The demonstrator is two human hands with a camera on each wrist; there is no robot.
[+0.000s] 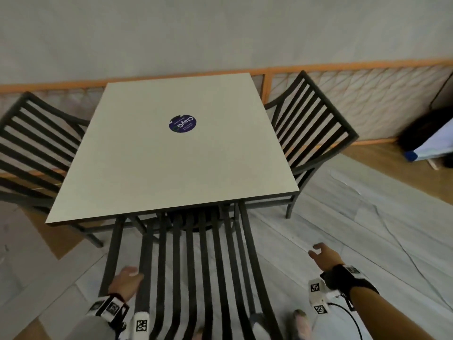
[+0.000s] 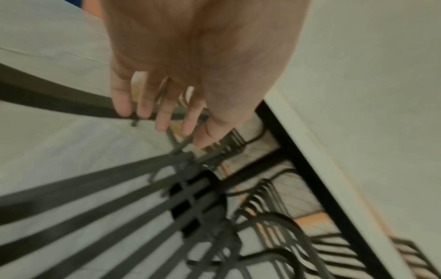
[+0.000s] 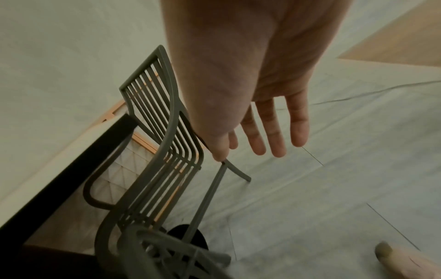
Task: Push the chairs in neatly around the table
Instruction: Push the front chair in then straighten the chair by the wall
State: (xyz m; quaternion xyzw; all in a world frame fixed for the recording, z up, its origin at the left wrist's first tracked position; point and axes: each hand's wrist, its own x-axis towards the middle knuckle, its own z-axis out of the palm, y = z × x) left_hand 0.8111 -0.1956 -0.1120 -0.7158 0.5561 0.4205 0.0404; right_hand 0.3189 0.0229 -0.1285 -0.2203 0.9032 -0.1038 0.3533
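— Where is the near chair (image 1: 186,266)?
— Tucked under the white table (image 1: 152,168), dark slats showing. The left hand (image 1: 126,282) rests on its back with loose fingers; the right hand (image 1: 324,257) hangs free, fingers relaxed.
— What is around?
— A left chair (image 1: 34,148) and a right chair (image 1: 311,128) — both beside the table.

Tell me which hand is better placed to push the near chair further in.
Left. The left hand already rests on the near chair at its slatted back, fingers straight. The right hand hangs open over the floor, beside the chair and touching nothing.
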